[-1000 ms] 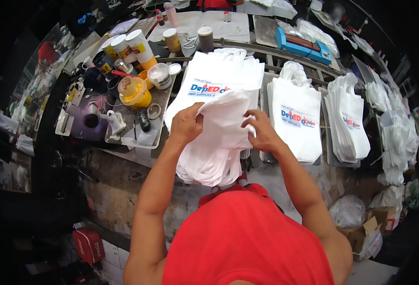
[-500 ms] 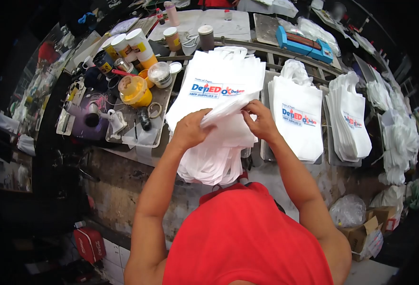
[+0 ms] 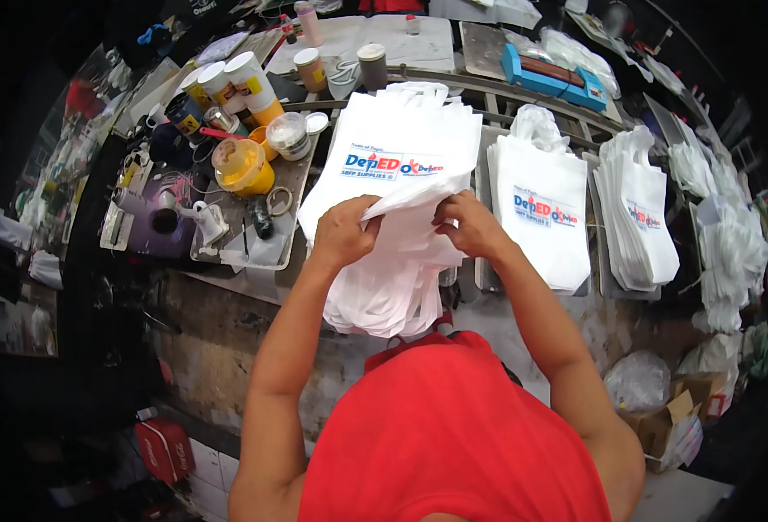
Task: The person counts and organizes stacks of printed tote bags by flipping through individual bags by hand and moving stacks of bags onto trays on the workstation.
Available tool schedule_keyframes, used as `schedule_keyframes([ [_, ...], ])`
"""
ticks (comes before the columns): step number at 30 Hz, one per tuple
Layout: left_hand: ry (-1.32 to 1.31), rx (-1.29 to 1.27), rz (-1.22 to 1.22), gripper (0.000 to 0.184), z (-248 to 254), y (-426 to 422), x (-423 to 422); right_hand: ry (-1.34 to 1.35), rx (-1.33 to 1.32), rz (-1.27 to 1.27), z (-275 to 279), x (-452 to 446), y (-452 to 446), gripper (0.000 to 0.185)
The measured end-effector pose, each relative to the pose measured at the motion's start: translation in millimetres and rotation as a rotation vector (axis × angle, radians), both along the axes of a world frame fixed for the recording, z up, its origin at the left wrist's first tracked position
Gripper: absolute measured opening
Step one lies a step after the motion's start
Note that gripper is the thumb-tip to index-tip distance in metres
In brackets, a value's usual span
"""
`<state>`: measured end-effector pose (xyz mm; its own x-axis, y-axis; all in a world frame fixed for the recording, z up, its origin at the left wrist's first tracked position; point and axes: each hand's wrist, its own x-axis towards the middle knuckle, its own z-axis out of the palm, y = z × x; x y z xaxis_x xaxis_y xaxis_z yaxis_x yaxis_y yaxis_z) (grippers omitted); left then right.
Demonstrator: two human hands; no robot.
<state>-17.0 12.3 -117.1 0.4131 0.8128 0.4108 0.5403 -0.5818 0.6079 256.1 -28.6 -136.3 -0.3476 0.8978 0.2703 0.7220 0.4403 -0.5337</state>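
A stack of white cloth bags point(image 3: 410, 130), printed with blue and red "DepED" lettering, lies in front of me with its loose lower ends and handles hanging toward me. My left hand point(image 3: 346, 230) pinches the near edge of the top bag at its left side, and that edge is folded up. Closed in a pinch over the same stack, my right hand point(image 3: 471, 224) grips bag fabric just below the raised edge. Its fingertips are partly hidden, so which layer they hold is unclear.
Two more stacks of printed white bags point(image 3: 540, 248) point(image 3: 634, 209) lie to the right on boards. At left are a yellow tub point(image 3: 243, 167), a clear jar point(image 3: 289, 137) and a tape roll point(image 3: 280, 201). A blue machine point(image 3: 553, 80) stands at the back; a cardboard box point(image 3: 662, 426) is on the floor.
My right hand has moved slightly down and left, away from the raised right corner of the top bag. My left hand keeps its pinch. The view has shifted a little.
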Motion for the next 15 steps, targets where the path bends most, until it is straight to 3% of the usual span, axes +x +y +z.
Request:
schedule_keyframes([
  [6, 0.040, 0.073, 0.023, 0.029, 7, -8, 4, 0.065, -0.311, -0.009, 12, 1, 13, 0.007],
  [9, 0.074, 0.126, 0.061, 0.034, -6, -11, 9, 0.224, -0.178, -0.069, 8, -1, 12, 0.017],
  [11, 0.074, 0.118, 0.062, 0.035, -9, -10, 9, 0.524, -0.123, -0.123, 9, -7, 4, 0.032],
  [12, 0.050, 0.060, 0.086, 0.035, -8, -5, 8, 0.524, -0.122, -0.123, 9, -6, -3, 0.032],
  [14, 0.055, 0.000, 0.129, 0.036, 0, -1, 6, 0.169, 0.256, -0.104, 7, -3, -23, 0.047],
  [15, 0.050, 0.001, 0.134, 0.036, 3, 1, 6, 0.165, 0.257, -0.099, 6, -3, -29, 0.047],
])
